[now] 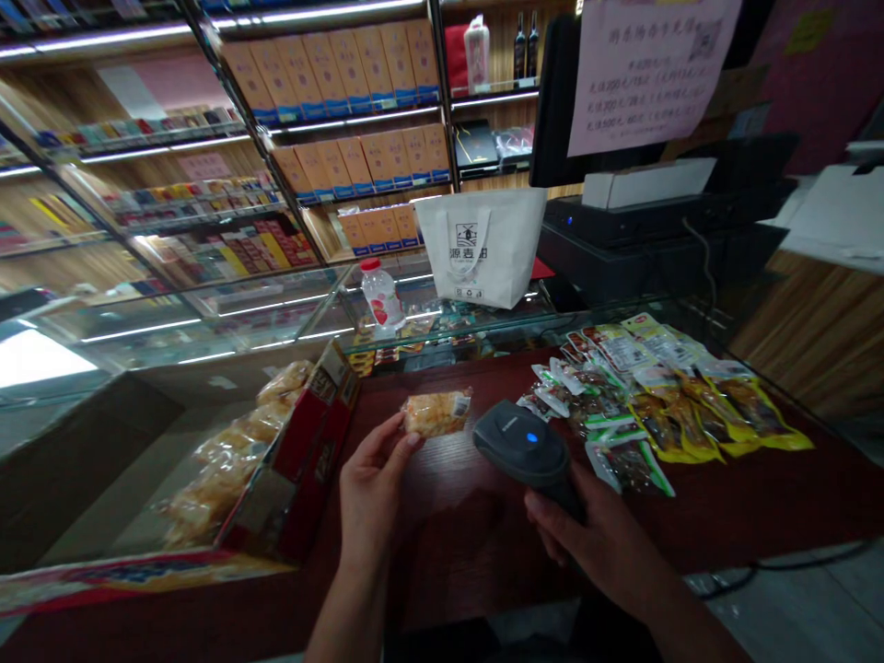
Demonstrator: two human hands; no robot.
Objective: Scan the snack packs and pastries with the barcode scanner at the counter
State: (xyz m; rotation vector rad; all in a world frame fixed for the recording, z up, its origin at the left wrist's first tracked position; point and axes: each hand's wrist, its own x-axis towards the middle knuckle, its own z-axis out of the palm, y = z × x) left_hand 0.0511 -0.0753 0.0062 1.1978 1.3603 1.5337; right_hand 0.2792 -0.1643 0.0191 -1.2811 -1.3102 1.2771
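Between the thumb and fingers of my left hand (pixel 377 479) is a small packaged bread (pixel 432 413) in clear wrap. Its white barcode label faces up at the right end. My right hand (pixel 587 525) is wrapped round the handle of a dark grey barcode scanner (pixel 521 442). A blue light glows on top of the scanner, and its head points left at the bread, a short gap apart. Left of my hands, an open cardboard box (pixel 290 470) holds several similar wrapped breads (pixel 227 460) in a row along its right wall.
Yellow snack packets (pixel 691 405) and smaller green-edged packets (pixel 628 460) lie on the right of the dark red counter (pixel 442 571). A white bag (pixel 483 249) and a red-capped bottle (pixel 381 299) stand on the glass case behind. A monitor (pixel 556 101) is at back right.
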